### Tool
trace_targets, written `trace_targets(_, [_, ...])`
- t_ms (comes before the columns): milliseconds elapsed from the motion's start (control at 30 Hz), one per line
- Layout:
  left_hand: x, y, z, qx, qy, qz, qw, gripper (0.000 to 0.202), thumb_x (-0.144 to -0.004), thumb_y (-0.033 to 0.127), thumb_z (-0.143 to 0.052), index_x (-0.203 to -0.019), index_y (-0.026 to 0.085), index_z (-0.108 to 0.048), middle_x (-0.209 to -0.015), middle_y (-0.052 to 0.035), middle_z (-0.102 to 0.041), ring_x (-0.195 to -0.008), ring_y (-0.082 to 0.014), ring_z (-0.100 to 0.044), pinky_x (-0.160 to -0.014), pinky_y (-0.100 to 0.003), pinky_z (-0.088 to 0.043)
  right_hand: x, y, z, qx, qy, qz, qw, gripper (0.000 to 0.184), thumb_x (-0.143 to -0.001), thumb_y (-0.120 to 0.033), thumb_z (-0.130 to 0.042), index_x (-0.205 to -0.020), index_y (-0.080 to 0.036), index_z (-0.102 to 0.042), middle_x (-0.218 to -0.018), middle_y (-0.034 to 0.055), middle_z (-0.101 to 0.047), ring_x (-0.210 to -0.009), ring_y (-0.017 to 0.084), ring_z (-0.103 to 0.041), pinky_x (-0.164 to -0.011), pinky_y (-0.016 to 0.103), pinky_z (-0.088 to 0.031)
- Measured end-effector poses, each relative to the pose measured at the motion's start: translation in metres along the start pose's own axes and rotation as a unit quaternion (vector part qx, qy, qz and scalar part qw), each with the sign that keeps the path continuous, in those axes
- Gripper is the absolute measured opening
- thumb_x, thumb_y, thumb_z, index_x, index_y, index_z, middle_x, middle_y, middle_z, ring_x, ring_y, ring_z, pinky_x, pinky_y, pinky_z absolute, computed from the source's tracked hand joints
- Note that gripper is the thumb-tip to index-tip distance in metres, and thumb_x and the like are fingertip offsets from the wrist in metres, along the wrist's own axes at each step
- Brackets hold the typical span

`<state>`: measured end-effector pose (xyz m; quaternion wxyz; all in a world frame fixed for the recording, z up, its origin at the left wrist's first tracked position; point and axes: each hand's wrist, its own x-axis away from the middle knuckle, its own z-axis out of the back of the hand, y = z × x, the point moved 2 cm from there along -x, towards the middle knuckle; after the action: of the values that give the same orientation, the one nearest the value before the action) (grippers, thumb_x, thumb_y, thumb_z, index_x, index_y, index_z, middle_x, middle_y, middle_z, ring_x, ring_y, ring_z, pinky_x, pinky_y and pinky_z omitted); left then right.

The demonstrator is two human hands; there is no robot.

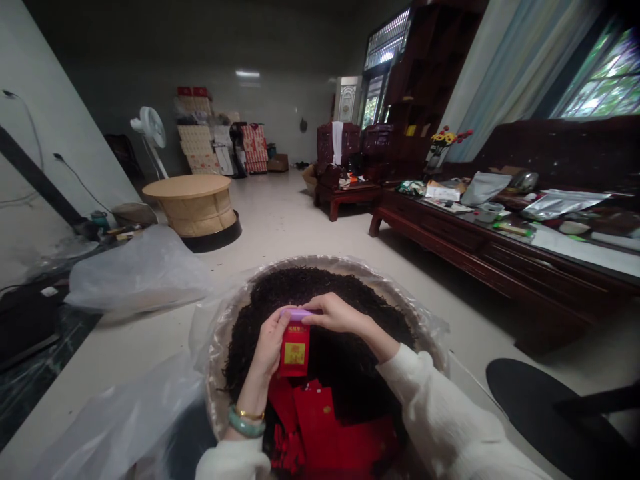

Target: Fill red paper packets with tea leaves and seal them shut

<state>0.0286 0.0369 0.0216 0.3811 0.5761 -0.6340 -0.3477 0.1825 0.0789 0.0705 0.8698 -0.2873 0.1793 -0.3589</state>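
A small red packet with a yellow label is held upright over a wide round basket lined with clear plastic and heaped with dark loose tea leaves. My left hand grips the packet's side; a green bangle and gold bracelet circle that wrist. My right hand pinches a small purple scoop at the packet's open top. A pile of flat red packets lies at the basket's near edge, below my hands.
A crumpled clear plastic bag lies left on the pale floor. A round wooden drum and a white fan stand behind. A long dark wooden table with foil bags runs along the right. A black round seat is at lower right.
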Motion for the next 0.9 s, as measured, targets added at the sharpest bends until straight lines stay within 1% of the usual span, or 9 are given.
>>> trace_targets(100, [0.0006, 0.0014, 0.0002, -0.002, 0.003, 0.002, 1.000, 0.043, -0.063, 0.045, -0.076, -0.090, 0.013, -0.067, -0.081, -0.0058, -0.072, -0.061, -0.0139, -0.063, -0.059, -0.023, -0.048, -0.0004, -0.0006, 0.0001, -0.002, -0.002, 0.001, 1.000, 0.035, -0.086, -0.038, -0.057, -0.113, -0.018, -0.068, -0.091, 0.0059, -0.073, -0.070, 0.016, -0.060, -0.059, 0.022, -0.034])
trace_targets(200, [0.0009, 0.0020, -0.0004, -0.004, 0.005, 0.000, 1.000, 0.043, -0.063, 0.045, -0.076, -0.090, 0.013, -0.067, -0.083, -0.0064, -0.073, -0.061, -0.0139, -0.064, -0.058, -0.023, -0.049, -0.0004, -0.0007, 0.0006, -0.001, 0.000, 0.001, 1.000, 0.034, -0.086, -0.037, -0.058, -0.112, -0.018, -0.068, -0.092, 0.0059, -0.073, -0.070, 0.016, -0.060, -0.058, 0.022, -0.034])
trace_targets(367, [-0.0001, 0.0004, -0.0002, -0.010, -0.003, 0.003, 1.000, 0.044, -0.064, 0.045, -0.076, -0.091, 0.013, -0.067, -0.077, -0.0054, -0.072, -0.059, -0.0138, -0.063, -0.057, -0.023, -0.048, -0.0003, 0.0002, 0.0006, 0.003, -0.003, 0.000, 1.000, 0.034, -0.085, -0.035, -0.058, -0.112, -0.017, -0.068, -0.097, 0.0074, -0.073, -0.073, 0.017, -0.062, -0.060, 0.022, -0.036])
trace_targets(533, [-0.0003, 0.0004, 0.0002, -0.003, 0.005, 0.002, 1.000, 0.044, -0.062, 0.045, -0.077, -0.090, 0.013, -0.067, -0.081, -0.0054, -0.072, -0.061, -0.0133, -0.063, -0.059, -0.023, -0.049, -0.0003, 0.0004, 0.0006, 0.000, -0.003, -0.002, 1.000, 0.035, -0.085, -0.035, -0.059, -0.113, -0.017, -0.067, -0.098, 0.0072, -0.072, -0.077, 0.018, -0.063, -0.062, 0.022, -0.037])
trace_targets(767, [0.0015, 0.0017, -0.0011, -0.008, -0.001, 0.006, 1.000, 0.043, -0.063, 0.046, -0.076, -0.090, 0.013, -0.067, -0.077, -0.0047, -0.072, -0.060, -0.0137, -0.063, -0.058, -0.023, -0.048, 0.0000, -0.0011, 0.0011, 0.007, -0.007, 0.000, 1.000, 0.034, -0.086, -0.037, -0.057, -0.111, -0.017, -0.068, -0.091, 0.0063, -0.073, -0.071, 0.016, -0.061, -0.059, 0.021, -0.035])
trace_targets(900, [0.0008, 0.0008, -0.0005, -0.008, -0.002, 0.004, 1.000, 0.043, -0.064, 0.046, -0.076, -0.090, 0.014, -0.066, -0.076, -0.0042, -0.072, -0.059, -0.0131, -0.063, -0.057, -0.022, -0.048, 0.0000, -0.0014, 0.0014, 0.013, -0.008, -0.002, 1.000, 0.034, -0.086, -0.036, -0.057, -0.111, -0.017, -0.069, -0.091, 0.0069, -0.072, -0.072, 0.016, -0.061, -0.060, 0.022, -0.035])
